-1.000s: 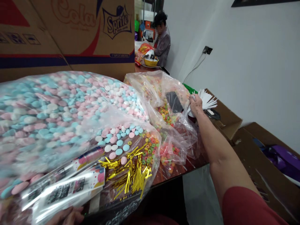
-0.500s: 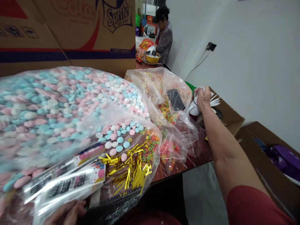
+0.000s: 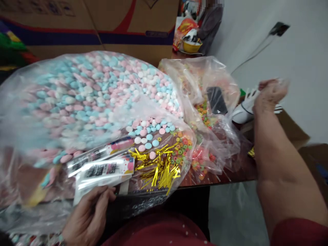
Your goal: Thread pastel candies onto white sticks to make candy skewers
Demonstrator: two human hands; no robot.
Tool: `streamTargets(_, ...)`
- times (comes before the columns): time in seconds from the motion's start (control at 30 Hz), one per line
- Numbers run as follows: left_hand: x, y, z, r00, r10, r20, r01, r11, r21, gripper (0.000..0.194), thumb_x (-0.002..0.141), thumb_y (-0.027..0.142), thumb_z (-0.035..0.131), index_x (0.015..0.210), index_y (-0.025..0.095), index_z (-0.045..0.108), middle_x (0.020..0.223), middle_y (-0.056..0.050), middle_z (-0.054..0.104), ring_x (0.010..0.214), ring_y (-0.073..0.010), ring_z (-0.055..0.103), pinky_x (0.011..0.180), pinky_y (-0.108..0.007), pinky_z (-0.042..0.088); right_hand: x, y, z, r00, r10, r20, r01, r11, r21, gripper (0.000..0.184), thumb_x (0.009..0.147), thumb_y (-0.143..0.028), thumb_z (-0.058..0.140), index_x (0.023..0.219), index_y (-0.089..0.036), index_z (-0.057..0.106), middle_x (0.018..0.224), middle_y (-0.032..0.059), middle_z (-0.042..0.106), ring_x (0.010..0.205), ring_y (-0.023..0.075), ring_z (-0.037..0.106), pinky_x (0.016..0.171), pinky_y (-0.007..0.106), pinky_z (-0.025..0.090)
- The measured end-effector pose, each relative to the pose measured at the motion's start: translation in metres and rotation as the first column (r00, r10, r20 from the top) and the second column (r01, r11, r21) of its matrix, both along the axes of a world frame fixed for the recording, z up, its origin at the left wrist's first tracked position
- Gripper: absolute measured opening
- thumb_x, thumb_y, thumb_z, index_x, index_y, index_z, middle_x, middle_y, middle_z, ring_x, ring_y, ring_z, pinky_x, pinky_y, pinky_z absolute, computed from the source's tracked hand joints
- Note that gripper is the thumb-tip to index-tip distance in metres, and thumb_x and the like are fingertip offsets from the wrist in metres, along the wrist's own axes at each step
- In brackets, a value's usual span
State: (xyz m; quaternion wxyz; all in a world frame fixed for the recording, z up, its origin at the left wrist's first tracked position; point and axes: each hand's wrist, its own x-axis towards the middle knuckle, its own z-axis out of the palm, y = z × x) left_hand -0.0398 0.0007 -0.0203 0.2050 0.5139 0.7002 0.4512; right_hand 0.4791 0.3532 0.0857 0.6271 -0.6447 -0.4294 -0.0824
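Note:
My left hand (image 3: 88, 215) grips the near end of a stack of clear printed packets (image 3: 102, 171) at the table's front edge. My right hand (image 3: 270, 94) is stretched out to the right, closed over a bundle of white sticks (image 3: 252, 94) that stands in a white cup (image 3: 241, 114); motion blur smears the fingers. Between the hands lies a big clear bag of pink, blue and white candy discs (image 3: 84, 99). A pile of gold twist ties (image 3: 157, 167) lies on plastic beside the packets. A second clear bag holds coloured ring candies (image 3: 205, 116).
Large cardboard boxes (image 3: 115, 24) stand behind the candy bags. Another person (image 3: 210, 20) works at the far end beside a yellow bowl (image 3: 192, 46). A dark flat object (image 3: 217, 99) lies under the ring-candy bag. More open cardboard boxes (image 3: 294, 130) sit to the right, below a wall socket (image 3: 279, 29).
The view has swung left and down. My right hand has risen along the white sticks and is now blurred. My left hand has come further into view, holding the packets.

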Motion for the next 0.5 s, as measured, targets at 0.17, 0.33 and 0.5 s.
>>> streamTargets(0.17, 0.006, 0.004, -0.006, 0.999, 0.017, 0.043, -0.021, 0.995, 0.096, 0.011, 0.082, 0.025, 0.063, 0.091, 0.018, 0.064, 0.063, 0.001, 0.07, 0.066, -0.0162, 0.072, 0.068, -0.025, 0.059, -0.007, -0.001, 0.012, 0.992, 0.103, -0.066, -0.095, 0.989, 0.112, 0.032, 0.098, -0.002, 0.027, 0.078, -0.027, 0.031, 0.066, -0.0086, 0.046, 0.049, 0.0085, 0.049, 0.063, 0.031, 0.043)
streamTargets(0.33, 0.013, 0.007, 0.003, 0.991, 0.054, 0.119, -0.065, 0.994, 0.088, 0.011, 0.083, 0.026, 0.063, 0.091, 0.017, 0.064, 0.062, 0.001, 0.069, 0.065, -0.0159, 0.071, 0.068, -0.025, 0.059, 0.0, 0.0, 0.015, 0.981, 0.151, -0.126, -0.135, 0.983, 0.123, 0.033, 0.097, 0.001, 0.025, 0.081, -0.026, 0.032, 0.073, -0.0093, 0.046, 0.045, 0.0046, 0.045, 0.058, 0.03, 0.043)
streamTargets(0.5, 0.007, 0.003, 0.003, 0.989, 0.086, 0.12, -0.087, 0.996, 0.001, 0.018, 0.082, 0.037, 0.066, 0.083, 0.019, 0.067, 0.067, -0.001, 0.072, 0.068, -0.0187, 0.072, 0.071, -0.027, 0.06, 0.01, 0.006, 0.013, 0.991, 0.124, -0.054, -0.112, 0.975, 0.191, 0.034, 0.094, 0.003, 0.026, 0.077, -0.026, 0.032, 0.067, -0.009, 0.041, 0.045, 0.0064, 0.041, 0.058, 0.029, 0.045)
